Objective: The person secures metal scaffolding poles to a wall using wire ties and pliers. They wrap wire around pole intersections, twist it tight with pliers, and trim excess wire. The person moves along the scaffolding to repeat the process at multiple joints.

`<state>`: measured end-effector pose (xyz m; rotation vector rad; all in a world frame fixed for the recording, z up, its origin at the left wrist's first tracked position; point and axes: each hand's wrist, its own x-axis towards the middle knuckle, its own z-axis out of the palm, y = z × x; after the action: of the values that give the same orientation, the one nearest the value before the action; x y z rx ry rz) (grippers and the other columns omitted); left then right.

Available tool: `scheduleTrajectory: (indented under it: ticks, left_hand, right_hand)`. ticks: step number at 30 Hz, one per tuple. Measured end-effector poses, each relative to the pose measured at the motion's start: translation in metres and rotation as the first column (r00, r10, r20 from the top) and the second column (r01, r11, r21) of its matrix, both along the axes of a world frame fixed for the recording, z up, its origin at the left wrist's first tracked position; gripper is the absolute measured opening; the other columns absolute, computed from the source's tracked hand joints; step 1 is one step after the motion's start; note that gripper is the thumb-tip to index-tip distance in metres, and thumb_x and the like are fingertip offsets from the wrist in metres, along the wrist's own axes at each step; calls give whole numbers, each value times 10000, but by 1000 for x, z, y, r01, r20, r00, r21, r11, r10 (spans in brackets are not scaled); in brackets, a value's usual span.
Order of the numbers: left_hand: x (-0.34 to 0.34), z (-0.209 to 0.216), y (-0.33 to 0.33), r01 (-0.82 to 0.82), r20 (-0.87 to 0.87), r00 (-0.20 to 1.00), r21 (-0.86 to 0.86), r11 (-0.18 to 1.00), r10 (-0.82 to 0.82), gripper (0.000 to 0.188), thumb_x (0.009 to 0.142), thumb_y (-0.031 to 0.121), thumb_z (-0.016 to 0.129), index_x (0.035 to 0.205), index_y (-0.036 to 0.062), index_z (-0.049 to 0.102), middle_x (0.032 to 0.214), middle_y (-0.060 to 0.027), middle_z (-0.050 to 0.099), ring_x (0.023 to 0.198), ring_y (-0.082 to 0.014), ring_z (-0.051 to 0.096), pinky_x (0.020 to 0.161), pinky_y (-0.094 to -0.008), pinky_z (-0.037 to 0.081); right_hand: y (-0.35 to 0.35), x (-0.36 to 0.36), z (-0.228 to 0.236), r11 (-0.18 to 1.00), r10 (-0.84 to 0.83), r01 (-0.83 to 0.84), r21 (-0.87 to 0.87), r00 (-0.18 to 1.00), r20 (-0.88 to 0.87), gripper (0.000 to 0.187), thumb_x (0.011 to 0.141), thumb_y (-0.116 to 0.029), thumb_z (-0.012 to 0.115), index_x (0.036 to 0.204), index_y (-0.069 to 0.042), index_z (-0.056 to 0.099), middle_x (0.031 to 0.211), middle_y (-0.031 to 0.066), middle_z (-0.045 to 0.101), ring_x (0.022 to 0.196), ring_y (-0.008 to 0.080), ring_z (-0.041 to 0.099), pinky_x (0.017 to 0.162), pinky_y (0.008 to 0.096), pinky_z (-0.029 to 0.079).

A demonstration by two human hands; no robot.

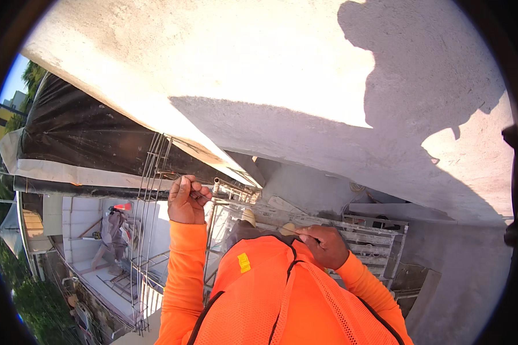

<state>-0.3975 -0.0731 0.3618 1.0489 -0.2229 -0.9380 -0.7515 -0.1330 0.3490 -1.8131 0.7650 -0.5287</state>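
My left hand is raised beside an upright steel rebar cage, its fingers bent and pinched together. Whatever lies between those fingertips is too small to make out. Close to my waist, my right hand is closed, with thumb and forefinger pointing left. What it holds, if anything, is hidden. An orange mesh vest covers my front, over orange sleeves. Just right of my left hand stands a thin, rusty metal pipe.
A pale plastered wall rises ahead, bearing a person's shadow. Below me is a scaffold platform of worn slats. Dark sheeting hangs at left. Far below, a person in a red head covering stands among metal bars.
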Motion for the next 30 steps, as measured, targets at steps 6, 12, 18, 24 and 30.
scheduleTrajectory:
  ticks: [6, 12, 18, 24, 30]
  left_hand:
    - [149, 9, 55, -287, 121, 954, 83, 955, 276, 183, 1100, 191, 568, 1051, 45, 668, 828, -43, 687, 696, -181, 694, 593, -306, 605]
    - [263, 21, 109, -583, 117, 812, 117, 804, 572, 173, 1087, 191, 566, 1010, 57, 645, 826, -36, 668, 669, -167, 667, 577, -301, 578]
    - [333, 37, 175, -594, 113, 805, 164, 788, 583, 171, 1086, 215, 558, 1049, 77, 652, 861, -35, 681, 723, -188, 696, 623, -332, 607]
    - [328, 4, 191, -631, -130, 772, -49, 774, 622, 236, 1100, 261, 567, 1259, 88, 595, 1106, -95, 726, 918, -244, 736, 773, -410, 663]
    - [327, -58, 190, -866, -444, 461, -36, 499, 768, 219, 1137, 304, 466, 1274, 150, 537, 1151, -109, 722, 953, -283, 716, 820, -474, 652]
  right_hand:
    - [-15, -20, 10, 975, 180, -199, -95, 967, -180, 173, 978, -52, 660, 1102, -12, 773, 924, 181, 743, 828, 349, 732, 726, 403, 569]
    - [-23, 5, 27, 941, 235, -294, -169, 924, -301, 178, 988, -117, 668, 1099, -35, 780, 938, 172, 754, 822, 358, 728, 730, 388, 569]
    - [-24, 46, 36, 917, 364, -397, -46, 876, -317, 214, 1029, -179, 632, 1106, -37, 773, 992, 160, 771, 827, 293, 745, 762, 361, 573]
    - [-9, 134, 19, 914, 377, -402, -59, 892, -250, 219, 1024, -193, 641, 1099, -33, 770, 935, 159, 762, 789, 266, 740, 730, 350, 557]
    - [16, 200, -7, 894, 396, -434, -113, 881, -258, 214, 1005, -195, 652, 1082, -38, 776, 850, 159, 746, 716, 255, 716, 684, 354, 544]
